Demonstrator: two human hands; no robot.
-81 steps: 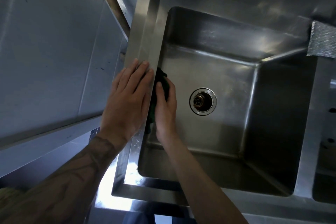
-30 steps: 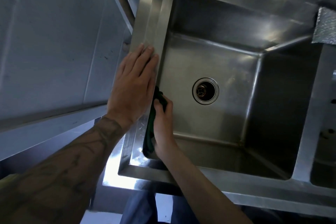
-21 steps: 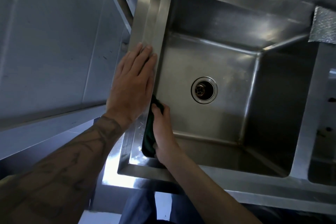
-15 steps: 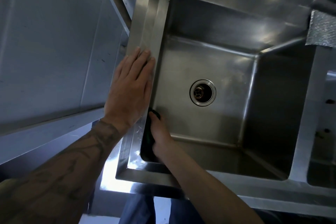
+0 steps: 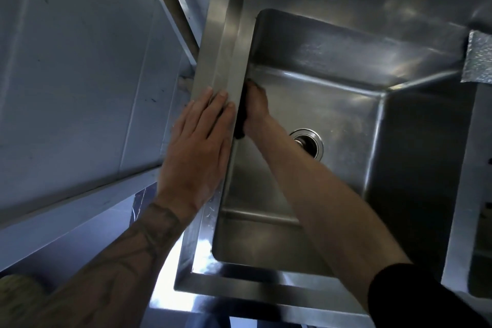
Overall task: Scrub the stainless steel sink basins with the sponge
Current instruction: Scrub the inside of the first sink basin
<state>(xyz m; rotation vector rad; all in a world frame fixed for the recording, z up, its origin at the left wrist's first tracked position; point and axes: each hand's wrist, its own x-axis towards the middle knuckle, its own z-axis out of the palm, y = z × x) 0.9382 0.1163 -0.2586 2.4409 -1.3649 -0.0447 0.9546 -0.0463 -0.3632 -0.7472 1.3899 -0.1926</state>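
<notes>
**A:** Entry one, step in hand: left wall of the sink basin (image 5: 332,104). How do we scrub it well?

**B:** We press the sponge (image 5: 240,121) flat and stroke along the wall in overlapping passes, working into the corner seams. Our left hand (image 5: 197,146), fingers straight and together, lies flat on the rim (image 5: 223,56) to brace us.

**A:** Entry two: sponge, location?

**B:** Just under the rim, between the wall and our right hand (image 5: 255,109). The fingers lie along it, fairly straight, pressing. Its dark edge shows beside the palm. Whether the thumb hooks round it, we cannot tell.
</notes>
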